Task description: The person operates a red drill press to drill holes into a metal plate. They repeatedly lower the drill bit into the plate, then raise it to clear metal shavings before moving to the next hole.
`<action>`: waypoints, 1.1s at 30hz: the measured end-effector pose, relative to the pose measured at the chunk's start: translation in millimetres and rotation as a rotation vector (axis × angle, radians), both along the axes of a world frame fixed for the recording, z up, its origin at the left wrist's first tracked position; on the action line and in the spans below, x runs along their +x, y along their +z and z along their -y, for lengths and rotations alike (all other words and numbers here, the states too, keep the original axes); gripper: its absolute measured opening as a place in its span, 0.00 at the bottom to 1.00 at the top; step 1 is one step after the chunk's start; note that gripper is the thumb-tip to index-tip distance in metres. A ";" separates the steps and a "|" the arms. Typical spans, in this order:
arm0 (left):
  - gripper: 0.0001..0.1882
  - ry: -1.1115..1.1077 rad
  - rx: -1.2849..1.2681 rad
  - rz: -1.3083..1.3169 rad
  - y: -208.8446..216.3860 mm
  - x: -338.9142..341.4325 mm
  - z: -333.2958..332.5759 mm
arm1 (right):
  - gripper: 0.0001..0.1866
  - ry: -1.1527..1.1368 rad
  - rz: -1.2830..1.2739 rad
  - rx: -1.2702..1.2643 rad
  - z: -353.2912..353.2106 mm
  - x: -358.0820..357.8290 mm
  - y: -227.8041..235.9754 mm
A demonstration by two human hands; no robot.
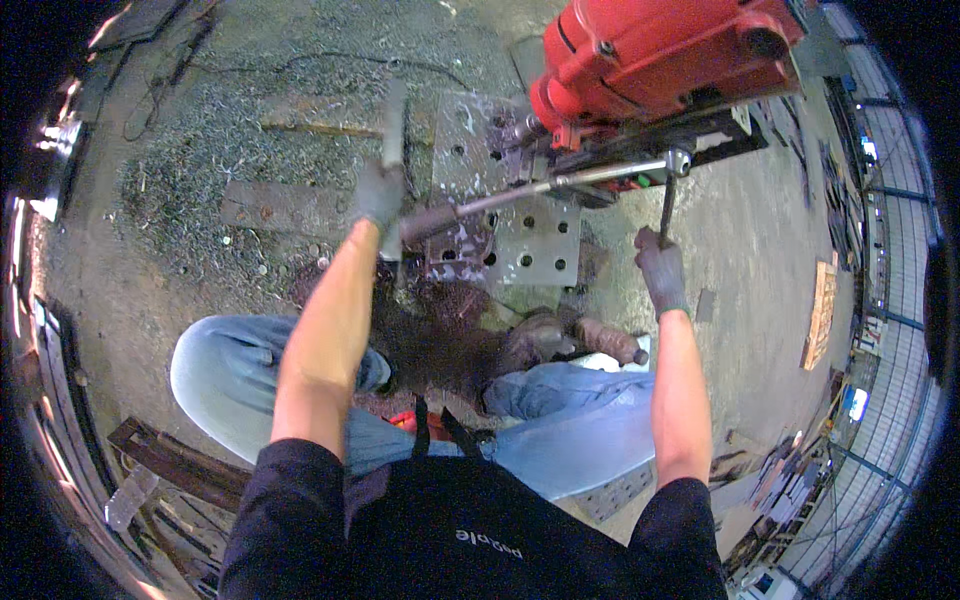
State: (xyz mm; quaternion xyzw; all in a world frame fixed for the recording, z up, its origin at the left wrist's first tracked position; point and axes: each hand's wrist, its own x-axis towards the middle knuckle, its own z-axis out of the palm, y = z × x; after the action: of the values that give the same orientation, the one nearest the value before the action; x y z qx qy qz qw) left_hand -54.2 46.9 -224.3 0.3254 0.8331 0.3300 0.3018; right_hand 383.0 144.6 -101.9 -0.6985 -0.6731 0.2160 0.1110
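Note:
My left hand, in a grey glove, is closed around a flat metal bar that stands out above and below the fist. My right hand, also gloved, grips a dark lever that runs up to a shiny hub. The hub belongs to a red drilling machine at the upper right. From the same hub a long metal handle with a dark grip reaches left, its end close beside my left hand. Beneath it lies a steel plate with several round holes, wet-looking in places.
Metal shavings cover the floor on the left, around a flat steel strip. A brownish bottle lies by my right leg. A wooden piece is on the floor at right. Dark steel beams lie at lower left.

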 end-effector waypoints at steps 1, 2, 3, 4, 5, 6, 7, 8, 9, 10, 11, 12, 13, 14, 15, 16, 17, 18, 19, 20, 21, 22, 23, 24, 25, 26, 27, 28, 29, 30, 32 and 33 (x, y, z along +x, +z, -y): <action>0.22 -0.059 0.032 0.106 -0.1 10.2 2.2 | 0.28 -0.046 -0.018 -0.035 -1.0 -1.9 -0.3; 0.21 -0.115 0.029 0.104 -20.7 11.5 5.4 | 0.26 -0.077 -0.039 -0.067 -1.0 -9.3 2.6; 0.21 -0.169 0.023 0.103 -48.4 13.0 7.2 | 0.25 -0.107 -0.058 -0.103 -1.7 -17.9 4.1; 0.21 -0.164 0.048 0.198 -67.1 17.8 3.5 | 0.25 -0.104 -0.089 -0.104 -2.4 -22.2 6.7; 0.21 -0.166 0.070 0.299 -81.8 25.6 -0.7 | 0.24 -0.106 -0.114 -0.108 -0.8 -24.8 10.1; 0.21 -0.221 0.061 0.303 -77.7 32.8 -5.9 | 0.24 -0.120 -0.136 -0.116 1.6 -23.0 9.7; 0.21 -0.273 0.054 0.305 -70.8 38.8 -10.3 | 0.24 -0.129 -0.137 -0.102 2.8 -22.6 9.3; 0.21 -0.388 0.022 0.216 -35.0 47.8 -17.2 | 0.24 -0.160 -0.128 -0.089 7.7 -14.2 9.1; 0.21 -0.472 -0.015 0.116 -13.0 47.0 -17.3 | 0.24 -0.163 -0.127 -0.085 8.1 -15.1 8.8; 0.21 -0.405 0.034 0.131 -29.0 46.4 -23.3 | 0.25 -0.141 -0.010 -0.128 5.6 -15.9 10.2; 0.21 -0.369 -0.074 0.069 -26.6 36.3 -29.5 | 0.25 -0.140 -0.023 -0.133 4.2 -17.9 11.3; 0.22 -0.343 -0.185 0.015 -9.5 27.4 -36.4 | 0.25 -0.151 -0.030 -0.142 7.2 -17.1 13.8; 0.22 -0.313 -0.296 -0.042 -0.9 18.5 -41.2 | 0.24 -0.156 -0.038 -0.151 8.7 -15.8 14.8; 0.23 -0.135 -0.274 -0.038 -4.7 6.5 -42.3 | 0.24 -0.150 -0.081 -0.127 9.4 -13.2 11.4; 0.24 0.042 -0.246 -0.038 -9.9 -8.7 -42.3 | 0.23 -0.146 -0.129 -0.099 8.7 -10.9 4.6; 0.24 0.091 -0.157 -0.074 -24.1 -24.8 -33.3 | 0.23 -0.133 -0.181 -0.076 7.5 -11.9 -1.6; 0.24 0.144 -0.073 -0.114 -45.4 -41.4 -19.0 | 0.21 -0.130 -0.177 -0.100 6.0 -17.5 -1.1; 0.24 0.196 0.013 -0.153 -57.1 -51.7 -10.3 | 0.18 -0.127 -0.172 -0.122 2.4 -24.4 4.7; 0.24 0.224 0.004 0.019 -35.6 -44.6 -9.2 | 0.16 -0.146 -0.149 -0.146 6.3 -20.6 8.9; 0.23 0.256 -0.007 0.190 -13.1 -39.1 -10.0 | 0.17 -0.160 -0.203 -0.119 7.2 -14.7 1.7; 0.22 0.295 -0.021 0.364 12.1 -25.5 -8.5 | 0.17 -0.162 -0.199 -0.101 8.0 -9.8 1.9; 0.20 0.439 0.105 0.316 20.1 -9.7 -8.1 | 0.17 -0.155 -0.203 -0.087 6.6 -8.1 -0.3; 0.20 0.450 0.278 0.577 21.7 0.4 -8.3 | 0.17 -0.150 -0.207 -0.079 6.1 -6.7 -3.1; 0.19 0.574 0.293 0.572 26.2 15.7 -14.3 | 0.18 -0.106 -0.233 -0.073 5.9 -5.8 -1.9; 0.19 0.697 0.302 0.564 30.8 33.5 -19.4 | 0.18 -0.123 -0.201 -0.064 8.9 -9.0 2.6; 0.19 0.636 0.200 0.436 12.2 53.1 -17.8 | 0.19 -0.128 -0.174 -0.055 11.3 -17.8 9.3; 0.20 0.411 0.172 0.363 5.7 70.5 -14.9 | 0.19 -0.131 -0.151 -0.037 10.3 -24.1 11.2; 0.21 0.200 0.171 0.280 0.0 88.2 -12.0 | 0.22 -0.146 -0.154 -0.061 8.9 -26.1 11.9; 0.21 0.040 0.170 0.278 2.5 101.7 -4.0 | 0.21 -0.142 -0.201 -0.070 11.1 -26.4 11.3; 0.22 -0.115 0.180 0.278 6.7 114.3 4.3 | 0.21 -0.139 -0.251 -0.079 13.3 -28.2 12.3; 0.22 -0.001 0.134 0.342 1.8 126.2 5.1 | 0.21 -0.130 -0.244 -0.083 10.6 -29.5 13.4; 0.22 -0.006 0.118 0.336 -6.0 125.8 5.0 | 0.22 -0.129 -0.177 -0.091 8.3 -24.3 12.2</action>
State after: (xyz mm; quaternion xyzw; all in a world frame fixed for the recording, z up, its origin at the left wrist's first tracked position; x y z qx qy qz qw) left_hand 71.7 42.0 -230.2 0.2854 0.7490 0.4273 0.4182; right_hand 358.8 136.3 -89.6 -0.7228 -0.6039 0.2997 0.1518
